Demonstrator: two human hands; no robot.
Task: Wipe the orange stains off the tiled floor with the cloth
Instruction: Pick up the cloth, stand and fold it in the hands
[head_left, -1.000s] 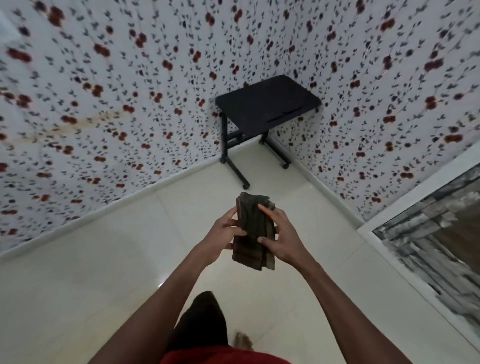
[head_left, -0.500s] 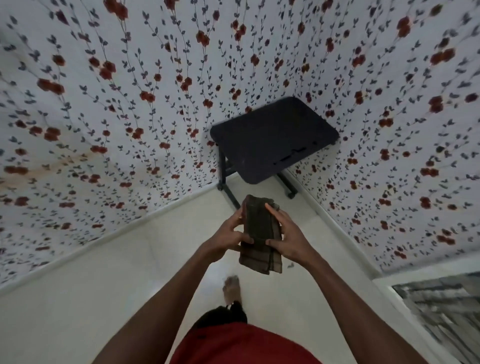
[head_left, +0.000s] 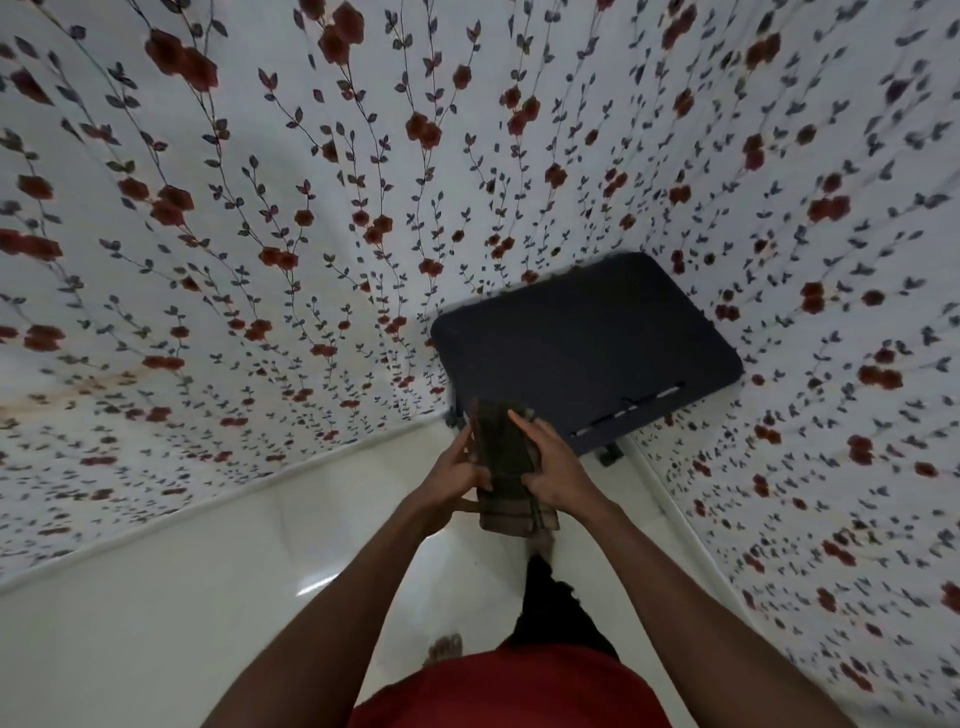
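A folded dark brown-green cloth (head_left: 506, 467) is held upright in front of me, above the pale tiled floor (head_left: 182, 597). My left hand (head_left: 452, 475) grips its left edge with thumb and fingers. My right hand (head_left: 553, 467) holds the right edge, its fingers laid over the front of the cloth. No orange stain shows on the visible floor tiles.
A small black table (head_left: 587, 348) stands in the corner just beyond my hands. Flowered wallpaper (head_left: 260, 234) covers both walls, with a faint orange-brown smear (head_left: 78, 387) on the left wall. My bare foot (head_left: 444, 649) and dark trouser leg (head_left: 550, 603) are below.
I have walked closer to the corner; the black table and walls loom larger. Both hands still hold the folded cloth the same way.
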